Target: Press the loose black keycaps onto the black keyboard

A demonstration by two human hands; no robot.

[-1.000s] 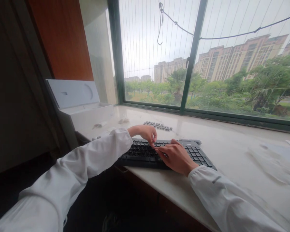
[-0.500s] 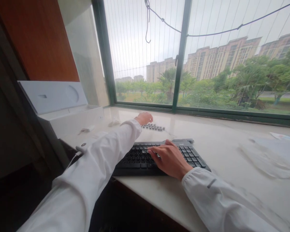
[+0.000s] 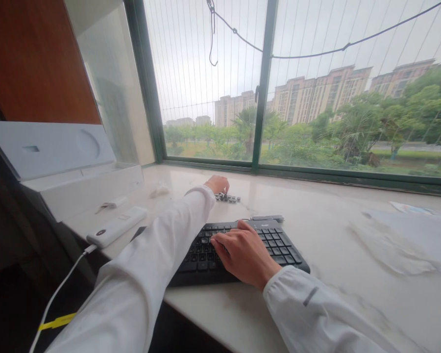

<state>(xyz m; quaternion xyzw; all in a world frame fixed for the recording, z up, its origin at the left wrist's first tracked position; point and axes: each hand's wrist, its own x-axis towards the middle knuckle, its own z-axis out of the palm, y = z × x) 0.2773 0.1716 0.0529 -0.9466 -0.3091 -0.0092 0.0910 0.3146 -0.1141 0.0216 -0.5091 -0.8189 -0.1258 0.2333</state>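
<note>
A black keyboard (image 3: 279, 245) lies on the white marble sill (image 3: 330, 235) in front of me. My right hand (image 3: 242, 252) rests on its middle keys, fingers curled down onto them. My left hand (image 3: 217, 184) reaches past the keyboard to a row of loose dark keycaps (image 3: 228, 198) near the window; its fingers are bent down over the left end of the row, and whether they hold a keycap is hidden. Both arms wear white sleeves.
An open white box (image 3: 73, 171) stands at the left. A white power bank (image 3: 115, 232) with a cable lies before it, beside a small white item (image 3: 112, 203). Clear plastic wrapping (image 3: 397, 240) lies at the right. A green-framed window (image 3: 259, 98) backs the sill.
My left hand left the keyboard and reached forward to the row of keycaps. My right hand stayed on the keys. The view swung left and nearer.
</note>
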